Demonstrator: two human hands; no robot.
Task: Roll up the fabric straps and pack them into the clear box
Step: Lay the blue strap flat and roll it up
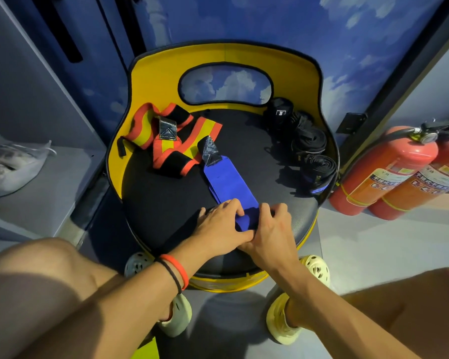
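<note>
A blue fabric strap [224, 181] lies flat on the black seat of a yellow chair [166, 203], its far end capped by a dark patch. My left hand [222, 220] and my right hand [270, 224] both pinch its near end, where a small blue roll has formed between the fingers. An orange, yellow and black strap [166, 141] lies loose and unrolled at the seat's back left. Three black rolled straps [309, 146] sit along the seat's right edge. No clear box is in view.
The chair's yellow backrest [156, 81] curves around the far side of the seat. Two red fire extinguishers [389, 172] lean on the floor at the right. A grey shelf holding a clear bag [13, 167] stands at the left. My knees and feet frame the chair.
</note>
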